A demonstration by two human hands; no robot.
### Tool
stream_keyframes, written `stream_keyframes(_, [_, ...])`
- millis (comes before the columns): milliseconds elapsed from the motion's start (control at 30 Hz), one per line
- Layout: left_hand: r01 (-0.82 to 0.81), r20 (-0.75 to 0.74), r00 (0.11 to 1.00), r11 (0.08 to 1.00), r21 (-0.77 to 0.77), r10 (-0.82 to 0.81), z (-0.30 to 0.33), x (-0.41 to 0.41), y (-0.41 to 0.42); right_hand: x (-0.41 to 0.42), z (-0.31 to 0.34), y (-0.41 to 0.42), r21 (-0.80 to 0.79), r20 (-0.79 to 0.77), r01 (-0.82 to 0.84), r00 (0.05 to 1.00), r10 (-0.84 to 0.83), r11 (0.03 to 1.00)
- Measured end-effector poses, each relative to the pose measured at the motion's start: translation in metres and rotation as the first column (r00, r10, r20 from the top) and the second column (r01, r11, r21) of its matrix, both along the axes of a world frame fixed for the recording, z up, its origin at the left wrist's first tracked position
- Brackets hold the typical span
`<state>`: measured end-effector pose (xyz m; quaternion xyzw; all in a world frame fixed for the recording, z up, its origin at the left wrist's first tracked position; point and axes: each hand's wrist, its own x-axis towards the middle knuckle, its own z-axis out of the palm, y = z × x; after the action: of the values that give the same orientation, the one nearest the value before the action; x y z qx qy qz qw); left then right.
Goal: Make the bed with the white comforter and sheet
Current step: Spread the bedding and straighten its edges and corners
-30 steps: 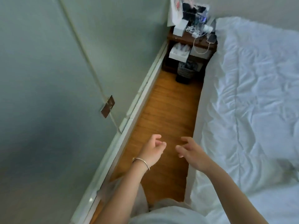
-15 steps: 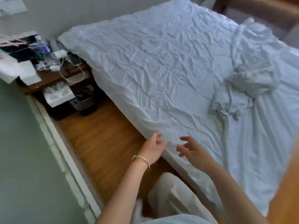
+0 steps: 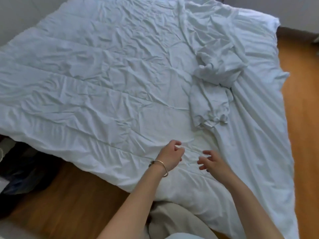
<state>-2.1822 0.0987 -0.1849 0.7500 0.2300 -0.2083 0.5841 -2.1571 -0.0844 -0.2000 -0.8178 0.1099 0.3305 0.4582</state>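
Note:
A wrinkled white comforter lies spread over most of the bed, reaching its near edge. On the right side a white sheet sits bunched in a crumpled heap, with its smoother striped part trailing down toward the bed's right edge. My left hand, with a thin bracelet at the wrist, hovers over the comforter's near edge with loosely curled fingers, holding nothing. My right hand is just beside it, fingers spread and relaxed, also holding nothing.
Wooden floor runs along the near left side of the bed and along the right side. Dark clutter sits on the floor at the far left. My light trouser leg is against the bed's near edge.
My view swung right from the wall and floor gap to the whole bed. Both hands stayed together in front of me and now hang over the comforter instead of the floor.

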Motion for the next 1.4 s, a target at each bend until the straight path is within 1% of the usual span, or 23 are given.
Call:
stream_keyframes(67, [0.024, -0.008, 1.000, 0.999, 0.023, -0.023, -0.010, 0.039, 0.007, 0.030, -0.003, 0.007, 0.043, -0.053, 0.094, 0.994, -0.092, 0.995])
stream_keyframes(100, [0.042, -0.018, 0.999, 0.999, 0.032, -0.041, -0.015, 0.055, 0.008, 0.042, -0.006, 0.009, 0.073, -0.087, 0.189, 0.979, -0.183, 0.979])
stream_keyframes(167, [0.102, -0.060, 0.993, 0.994, 0.046, -0.100, -0.030, 0.081, 0.009, 0.065, -0.019, 0.012, 0.086, -0.140, 0.412, 0.907, -0.398, 0.907])
stream_keyframes(233, [0.180, -0.103, 0.979, 0.983, 0.030, -0.176, -0.043, 0.107, 0.008, 0.085, -0.035, 0.017, 0.019, -0.143, 0.549, 0.828, -0.542, 0.835])
stream_keyframes(333, [0.295, -0.084, 0.953, 0.955, 0.034, -0.291, -0.067, 0.157, 0.000, 0.112, -0.062, 0.032, 0.009, -0.142, 0.704, 0.704, -0.696, 0.710])
stream_keyframes(400, [0.334, -0.044, 0.942, 0.941, 0.053, -0.332, -0.082, 0.189, -0.008, 0.130, -0.073, 0.042, -0.018, -0.050, 0.742, 0.669, -0.742, 0.670])
stream_keyframes(500, [0.323, -0.029, 0.946, 0.944, 0.061, -0.322, -0.104, 0.233, -0.022, 0.153, -0.076, 0.054, -0.048, 0.063, 0.723, 0.691, -0.721, 0.689])
stream_keyframes(567, [0.255, -0.002, 0.967, 0.966, 0.047, -0.255, -0.121, 0.262, -0.029, 0.171, -0.078, 0.057, -0.067, 0.087, 0.704, 0.710, -0.699, 0.707])
stream_keyframes(667, [0.126, -0.009, 0.992, 0.991, -0.032, -0.127, -0.144, 0.297, -0.031, 0.193, -0.087, 0.052, -0.163, 0.156, 0.680, 0.733, -0.662, 0.715])
stream_keyframes(767, [0.160, 0.030, 0.986, 0.984, 0.074, -0.163, -0.151, 0.307, -0.021, 0.203, -0.087, 0.045, -0.215, 0.246, 0.716, 0.698, -0.673, 0.664])
stream_keyframes(833, [0.162, 0.103, 0.980, 0.983, 0.088, -0.171, -0.137, 0.300, -0.006, 0.205, -0.080, 0.042, -0.263, 0.303, 0.733, 0.680, -0.668, 0.627])
stream_keyframes(867, [0.159, 0.144, 0.975, 0.984, 0.086, -0.170, -0.128, 0.292, 0.005, 0.205, -0.078, 0.041, -0.267, 0.315, 0.725, 0.688, -0.653, 0.635])
stream_keyframes(900, [0.173, 0.156, 0.970, 0.981, 0.087, -0.185, -0.121, 0.279, 0.018, 0.206, -0.076, 0.042, -0.234, 0.301, 0.713, 0.700, -0.648, 0.661])
stream_keyframes(967, [0.235, 0.100, 0.965, 0.968, 0.089, -0.244, -0.117, 0.239, 0.051, 0.207, -0.077, 0.049, -0.122, 0.228, 0.665, 0.741, -0.631, 0.737])
stream_keyframes(1067, [0.294, -0.091, 0.954, 0.950, 0.108, -0.285, -0.138, 0.154, 0.105, 0.194, -0.093, 0.072, -0.104, 0.053, 0.493, 0.870, -0.490, 0.864])
stream_keyframes(1133, [0.328, -0.240, 0.922, 0.942, 0.067, -0.303, -0.153, 0.111, 0.128, 0.175, -0.103, 0.092, -0.126, -0.065, 0.435, 0.893, -0.445, 0.891])
stream_keyframes(1167, [0.360, -0.293, 0.897, 0.931, 0.050, -0.331, -0.156, 0.102, 0.134, 0.166, -0.107, 0.100, -0.157, -0.046, 0.446, 0.888, -0.458, 0.881])
stream_keyframes(1200, [0.408, -0.321, 0.869, 0.912, 0.035, -0.377, -0.158, 0.103, 0.137, 0.157, -0.109, 0.106, -0.190, 0.030, 0.487, 0.871, -0.490, 0.853])
stream_keyframes(1267, [0.508, -0.331, 0.818, 0.861, 0.029, -0.471, -0.154, 0.125, 0.137, 0.146, -0.110, 0.114, -0.227, 0.245, 0.570, 0.818, -0.520, 0.790])
stream_keyframes(1300, [0.523, -0.309, 0.825, 0.847, 0.097, -0.474, -0.151, 0.141, 0.134, 0.144, -0.108, 0.117, -0.248, 0.320, 0.571, 0.811, -0.490, 0.782])
stream_keyframes(1333, [0.494, -0.259, 0.858, 0.849, 0.187, -0.443, -0.147, 0.160, 0.130, 0.143, -0.107, 0.118, -0.278, 0.358, 0.548, 0.821, -0.444, 0.789])
stream_keyframes(1367, [0.434, -0.185, 0.899, 0.863, 0.259, -0.397, -0.141, 0.179, 0.125, 0.142, -0.107, 0.118, -0.305, 0.358, 0.511, 0.843, -0.401, 0.803])
stream_keyframes(1400, [0.367, -0.101, 0.930, 0.885, 0.286, -0.353, -0.134, 0.197, 0.120, 0.143, -0.107, 0.119, -0.318, 0.342, 0.486, 0.859, -0.379, 0.814])
